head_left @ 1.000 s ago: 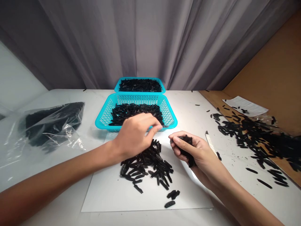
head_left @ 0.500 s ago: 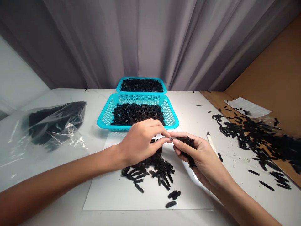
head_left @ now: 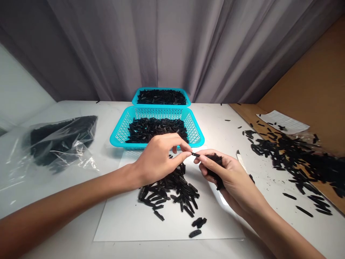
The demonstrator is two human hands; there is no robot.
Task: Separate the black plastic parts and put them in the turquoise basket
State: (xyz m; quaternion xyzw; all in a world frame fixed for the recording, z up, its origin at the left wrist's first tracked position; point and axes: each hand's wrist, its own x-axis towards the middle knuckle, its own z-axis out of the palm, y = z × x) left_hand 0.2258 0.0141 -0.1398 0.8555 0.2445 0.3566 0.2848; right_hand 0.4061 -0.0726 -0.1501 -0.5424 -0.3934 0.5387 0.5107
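Between the fingertips of my left hand (head_left: 163, 158) and my right hand (head_left: 225, 171) is one small flat black strip (head_left: 195, 154). My left thumb and forefinger pinch its left end. The right thumb and forefinger touch its other end. A clump of black strips (head_left: 215, 172) also sits in my right palm, partly hidden by the fingers. Beneath my hands, a loose pile of black strips (head_left: 185, 196) lies on a white sheet (head_left: 129, 226). Several separate pieces (head_left: 198, 222) rest near the sheet's front edge.
A turquoise basket (head_left: 198, 136) of black strips stands behind my hands, with a second basket (head_left: 134, 97) behind it. At left lies a clear plastic bag (head_left: 78, 154) of black pieces. A craft knife (head_left: 242, 162) and scattered strips (head_left: 293, 154) are at right.
My left fingertips have drawn slightly left from the right hand, so more of the black strip shows between them. The right hand still holds its clump.
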